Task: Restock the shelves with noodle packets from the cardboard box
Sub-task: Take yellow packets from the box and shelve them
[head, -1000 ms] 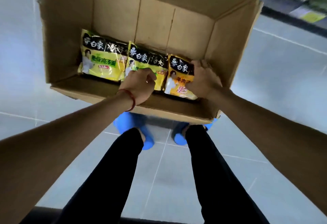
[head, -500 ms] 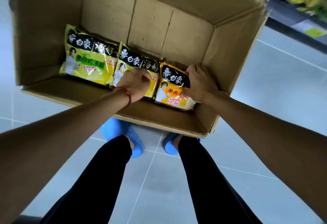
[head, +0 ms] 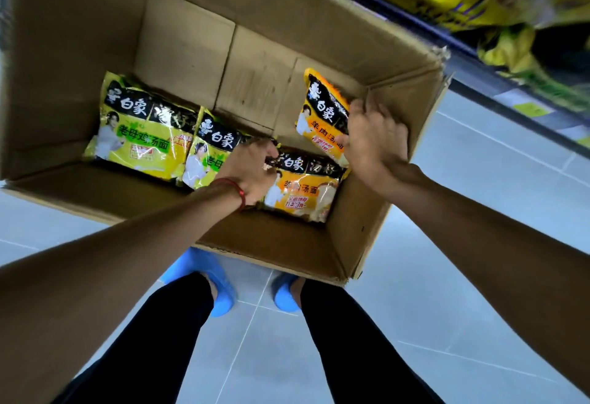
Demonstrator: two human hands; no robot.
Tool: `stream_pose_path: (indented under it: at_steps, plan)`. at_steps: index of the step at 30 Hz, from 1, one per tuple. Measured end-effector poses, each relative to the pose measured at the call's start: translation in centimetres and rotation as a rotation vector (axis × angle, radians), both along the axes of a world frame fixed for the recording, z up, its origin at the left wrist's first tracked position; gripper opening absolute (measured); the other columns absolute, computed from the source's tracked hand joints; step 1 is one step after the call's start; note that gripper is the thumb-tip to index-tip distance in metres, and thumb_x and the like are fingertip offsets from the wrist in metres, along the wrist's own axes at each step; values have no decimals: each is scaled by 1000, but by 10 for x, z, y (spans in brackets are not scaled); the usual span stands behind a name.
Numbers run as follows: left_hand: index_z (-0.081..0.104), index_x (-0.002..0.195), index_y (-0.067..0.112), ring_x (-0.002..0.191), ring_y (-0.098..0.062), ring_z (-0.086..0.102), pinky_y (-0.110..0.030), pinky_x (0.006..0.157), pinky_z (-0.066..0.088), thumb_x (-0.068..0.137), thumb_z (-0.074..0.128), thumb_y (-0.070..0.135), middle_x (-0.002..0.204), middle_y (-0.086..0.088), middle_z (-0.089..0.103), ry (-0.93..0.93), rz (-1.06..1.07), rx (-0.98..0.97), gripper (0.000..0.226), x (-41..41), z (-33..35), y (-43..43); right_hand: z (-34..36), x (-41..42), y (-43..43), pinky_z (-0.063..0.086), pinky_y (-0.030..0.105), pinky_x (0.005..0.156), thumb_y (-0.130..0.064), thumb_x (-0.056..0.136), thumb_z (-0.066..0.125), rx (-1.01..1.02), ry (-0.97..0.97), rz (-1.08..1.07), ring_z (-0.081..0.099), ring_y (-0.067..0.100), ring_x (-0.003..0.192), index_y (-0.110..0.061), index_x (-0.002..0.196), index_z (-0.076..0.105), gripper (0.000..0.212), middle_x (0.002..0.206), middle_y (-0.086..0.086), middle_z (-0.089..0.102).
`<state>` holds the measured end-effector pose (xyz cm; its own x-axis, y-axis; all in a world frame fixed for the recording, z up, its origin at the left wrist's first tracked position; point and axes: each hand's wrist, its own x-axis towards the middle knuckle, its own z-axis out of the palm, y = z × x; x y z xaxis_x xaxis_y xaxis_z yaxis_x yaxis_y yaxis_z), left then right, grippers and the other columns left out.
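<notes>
Noodle packets lay low in the cardboard box (head: 178, 36) at frame centre. My right hand (head: 376, 145) had its grip closed on an orange packet (head: 322, 113), tilted up to clear the wall. My left hand (head: 252, 170) pinched another orange packet (head: 303, 189)'s top edge, presumably to lift it too.

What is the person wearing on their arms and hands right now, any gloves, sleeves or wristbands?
No gloves: the left hand and the right hand are both bare, and no sleeves show on either forearm. The only thing worn is a thin red string bracelet around the left wrist. No bracelet shows on the right wrist. No rings or markings can be made out.
</notes>
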<state>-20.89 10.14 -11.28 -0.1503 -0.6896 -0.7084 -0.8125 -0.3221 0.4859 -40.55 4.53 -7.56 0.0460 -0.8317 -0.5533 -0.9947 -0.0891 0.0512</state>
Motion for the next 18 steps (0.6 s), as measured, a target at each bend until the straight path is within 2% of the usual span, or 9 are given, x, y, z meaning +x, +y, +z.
stream_pose_path:
  at_steps: [3, 5, 8, 11, 13, 15, 18]
  plan:
    - [53, 129, 21, 126, -24, 46, -39, 103, 40, 86, 67, 38, 131, -3, 56, -184, -249, -112, 49, -9, -14, -17, -7, -2, -17, 49, 41, 83, -34, 90, 70, 7, 46, -2, 57, 33, 119, -7, 128, 47, 52, 128, 13, 59]
    - [46, 138, 18, 131, -26, 39, -43, 106, 34, 82, 66, 52, 138, -4, 51, -265, -404, -144, 69, -15, -25, -28, -13, -3, -26, 49, 41, 83, -30, 92, 69, 15, 68, 6, 61, 35, 116, -7, 129, 48, 49, 127, 14, 62]
    - [43, 142, 15, 135, -28, 38, -44, 110, 31, 76, 64, 67, 145, -8, 46, -279, -600, -38, 87, -25, -41, -36, -20, -6, -39, 49, 41, 85, -25, 93, 68, 42, 73, -2, 61, 37, 116, -7, 129, 49, 44, 127, 16, 62]
    - [38, 144, 15, 139, -30, 30, -52, 113, 23, 70, 60, 76, 149, -9, 39, -341, -755, 8, 99, -32, -53, -34, -20, -7, -46, 48, 41, 86, -29, 89, 73, 115, 39, -15, 60, 37, 117, -7, 129, 50, 52, 128, 18, 62]
    - [35, 142, 17, 138, -29, 29, -54, 112, 19, 68, 63, 77, 147, -8, 41, -346, -726, 16, 99, -35, -56, -36, -19, -8, -46, 47, 41, 89, -32, 89, 73, 151, 19, -14, 58, 37, 120, -8, 132, 48, 56, 130, 18, 60]
    - [40, 136, 22, 136, -28, 29, -56, 110, 16, 67, 67, 74, 142, -5, 44, -323, -672, 28, 90, -36, -56, -39, -20, -10, -44, 45, 40, 91, -33, 90, 71, 172, -2, -23, 56, 36, 122, -9, 136, 46, 57, 132, 17, 58]
    - [54, 126, 32, 136, -25, 24, -56, 109, 12, 76, 68, 63, 140, 2, 43, -268, -615, 6, 60, -35, -55, -40, -20, -11, -45, 44, 40, 92, -33, 91, 70, 166, -22, -37, 55, 35, 122, -11, 140, 42, 61, 133, 16, 58]
